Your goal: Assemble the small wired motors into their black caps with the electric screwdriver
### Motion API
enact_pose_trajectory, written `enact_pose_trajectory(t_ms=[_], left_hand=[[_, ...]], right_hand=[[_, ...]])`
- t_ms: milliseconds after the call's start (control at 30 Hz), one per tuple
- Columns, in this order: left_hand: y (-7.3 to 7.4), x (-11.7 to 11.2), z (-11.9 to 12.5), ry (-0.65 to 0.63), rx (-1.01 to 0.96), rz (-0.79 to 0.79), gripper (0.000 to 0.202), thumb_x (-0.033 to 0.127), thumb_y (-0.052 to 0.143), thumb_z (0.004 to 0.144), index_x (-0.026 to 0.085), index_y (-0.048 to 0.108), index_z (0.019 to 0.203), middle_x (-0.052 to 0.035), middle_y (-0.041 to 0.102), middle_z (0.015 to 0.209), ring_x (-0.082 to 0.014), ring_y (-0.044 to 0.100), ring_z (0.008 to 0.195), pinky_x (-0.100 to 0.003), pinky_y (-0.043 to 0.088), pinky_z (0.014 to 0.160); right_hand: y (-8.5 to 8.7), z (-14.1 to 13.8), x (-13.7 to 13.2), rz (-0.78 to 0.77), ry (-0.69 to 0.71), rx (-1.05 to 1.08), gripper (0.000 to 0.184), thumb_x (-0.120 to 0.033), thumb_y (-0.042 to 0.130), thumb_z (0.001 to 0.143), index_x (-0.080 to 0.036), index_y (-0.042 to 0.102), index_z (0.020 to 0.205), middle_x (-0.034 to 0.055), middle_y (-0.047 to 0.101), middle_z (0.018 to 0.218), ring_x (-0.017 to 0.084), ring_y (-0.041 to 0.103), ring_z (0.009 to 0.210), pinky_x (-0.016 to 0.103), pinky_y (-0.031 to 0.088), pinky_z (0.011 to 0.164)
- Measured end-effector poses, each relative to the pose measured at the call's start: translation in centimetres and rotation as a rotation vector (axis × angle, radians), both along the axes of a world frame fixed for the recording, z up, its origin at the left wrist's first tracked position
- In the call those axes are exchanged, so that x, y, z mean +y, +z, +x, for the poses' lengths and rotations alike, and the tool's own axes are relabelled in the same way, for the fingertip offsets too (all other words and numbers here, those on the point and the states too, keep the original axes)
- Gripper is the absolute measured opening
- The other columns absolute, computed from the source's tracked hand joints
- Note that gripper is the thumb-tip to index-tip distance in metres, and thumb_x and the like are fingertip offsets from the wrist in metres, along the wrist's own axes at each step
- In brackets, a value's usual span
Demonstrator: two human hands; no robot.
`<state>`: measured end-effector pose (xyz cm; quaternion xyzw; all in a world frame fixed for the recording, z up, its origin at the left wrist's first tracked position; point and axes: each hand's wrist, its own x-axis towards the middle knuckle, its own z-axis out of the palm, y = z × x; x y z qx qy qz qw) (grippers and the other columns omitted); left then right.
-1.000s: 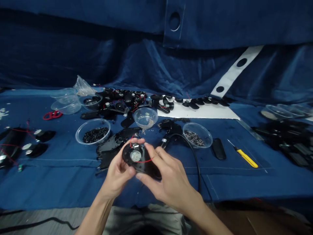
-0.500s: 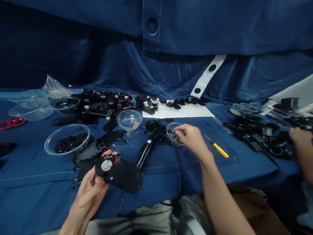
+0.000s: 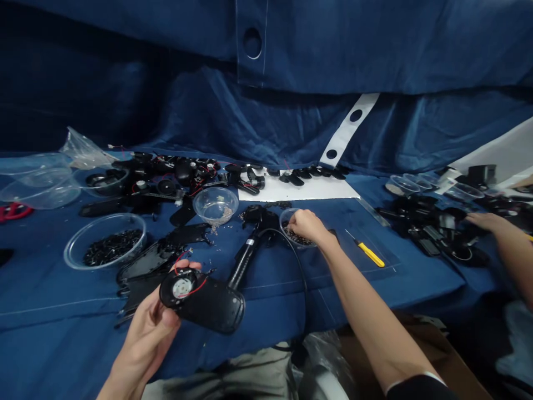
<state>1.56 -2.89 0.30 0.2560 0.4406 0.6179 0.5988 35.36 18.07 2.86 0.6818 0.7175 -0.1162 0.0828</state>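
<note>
My left hand (image 3: 156, 319) grips a black plastic housing (image 3: 214, 308) by its round end, where a whitish disc-shaped motor (image 3: 182, 287) with red wires sits. Down in a clear round bowl (image 3: 285, 215) of small screws (image 3: 300, 238) is my right hand (image 3: 308, 225). Its fingers are drawn together, and the tips are partly hidden, so what they pinch does not show. Between the hands lies a black corded tool (image 3: 241, 264), much like an electric screwdriver, its cable (image 3: 303, 272) curving toward the front edge. More black housing pieces (image 3: 152, 261) lie beyond my left hand.
A bowl of black parts (image 3: 69, 253) stands left; another bowl (image 3: 214, 191) holds small screws, some spilled beside it. Black wired parts (image 3: 183, 172) are heaped behind. A yellow screwdriver (image 3: 370, 254) lies right. A co-worker's hand (image 3: 485, 222) reaches over black parts at far right.
My right hand has lowered further into the screw bowl, fingertips now among the screws. My left hand still holds the housing, tilted slightly. The view has shifted a little, and the co-worker's hand moved left.
</note>
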Motion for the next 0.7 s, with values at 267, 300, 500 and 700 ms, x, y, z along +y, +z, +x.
enact_pose_trajectory(t_ms=[267,300,500,700], left_hand=[[0.2,0.1,-0.4,0.028,0.002,-0.013,0.083,0.051,0.095,0.062,0.021,0.071,0.136,-0.0123,0.073,0.137,-0.0394,0.061,0.136,-0.036,0.058,0.105],[0.1,0.1,-0.7,0.035,0.004,-0.020,0.084,0.050,0.096,0.061,0.020,0.071,0.136,-0.0129,0.073,0.137,-0.0396,0.061,0.136,-0.035,0.059,0.104],[-0.7,-0.6,-2.3,0.086,0.011,-0.051,0.081,0.053,0.094,0.063,0.025,0.070,0.135,-0.0067,0.063,0.152,-0.0365,0.057,0.141,-0.029,0.062,0.097],[-1.5,-1.6,-3.4,0.069,-0.131,-0.096,0.077,0.060,0.087,0.071,0.030,0.068,0.138,-0.0022,0.062,0.153,-0.0295,0.041,0.154,-0.026,0.055,0.108]], right_hand=[[-0.4,-0.5,0.0,0.028,-0.012,0.009,0.033,-0.040,0.066,0.100,-0.016,0.066,0.123,0.0099,0.069,0.123,0.022,0.069,0.106,0.043,0.060,0.093],[-0.2,-0.3,-0.1,0.035,-0.015,0.021,0.033,-0.040,0.067,0.100,-0.016,0.067,0.122,0.0096,0.069,0.123,0.022,0.069,0.106,0.043,0.060,0.093],[2.9,-1.8,-4.8,0.195,-0.037,0.153,0.034,-0.019,0.040,0.107,-0.012,0.068,0.125,0.0202,0.069,0.127,0.026,0.067,0.117,0.045,0.050,0.104],[0.8,-11.7,-13.4,0.089,-0.011,0.381,0.050,-0.056,0.042,0.105,-0.015,0.060,0.127,0.0114,0.076,0.080,0.031,0.075,0.076,0.039,0.052,0.072]])
